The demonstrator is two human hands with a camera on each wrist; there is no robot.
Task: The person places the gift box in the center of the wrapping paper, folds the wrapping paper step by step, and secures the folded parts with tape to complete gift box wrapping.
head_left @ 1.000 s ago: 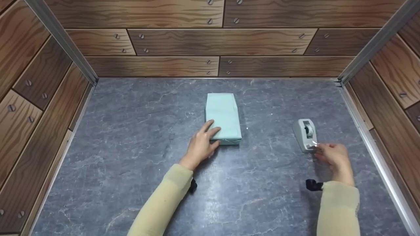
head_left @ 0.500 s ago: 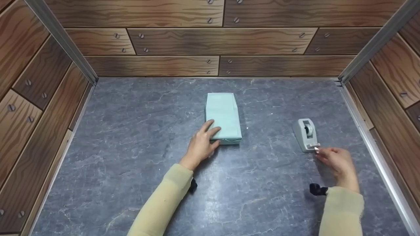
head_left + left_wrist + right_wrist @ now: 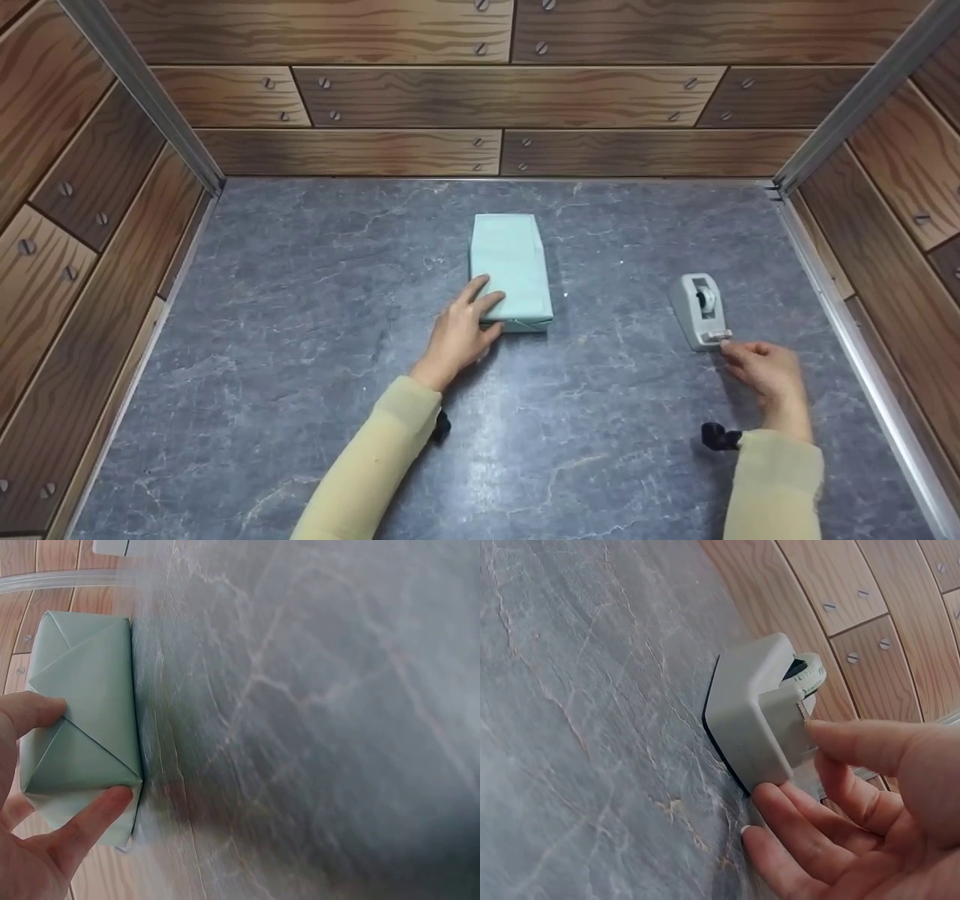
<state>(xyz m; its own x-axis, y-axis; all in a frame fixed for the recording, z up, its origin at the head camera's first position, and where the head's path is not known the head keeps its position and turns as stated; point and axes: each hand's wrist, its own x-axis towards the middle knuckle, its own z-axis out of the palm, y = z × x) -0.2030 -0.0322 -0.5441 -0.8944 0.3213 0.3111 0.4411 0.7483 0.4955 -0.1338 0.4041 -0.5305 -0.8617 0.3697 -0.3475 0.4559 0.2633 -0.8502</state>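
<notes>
A box wrapped in pale green paper [image 3: 511, 259] lies on the grey marbled surface. At its near left corner, my left hand [image 3: 457, 334] grips it, with fingers on the top and the thumb on the folded end [image 3: 90, 697]. To the right stands a white tape dispenser [image 3: 694, 322] holding a roll of clear tape [image 3: 810, 676]. My right hand [image 3: 769, 371] is at the dispenser's front. Its thumb and forefinger pinch by the toothed cutter, apparently on a bit of clear tape that is hard to make out. The lower fingers touch the dispenser's front base.
Wood-patterned walls [image 3: 397, 96] enclose the back and both sides, with metal strips [image 3: 862, 367] along edges and corners. A black wrist camera [image 3: 720, 436] juts from the right sleeve. Bare surface [image 3: 615, 420] lies between the arms.
My right hand has drawn slightly down from the dispenser's cutter, then stayed close to its front edge. A shiny bit of tape at its fingertips shows less now. My left hand and the box are still.
</notes>
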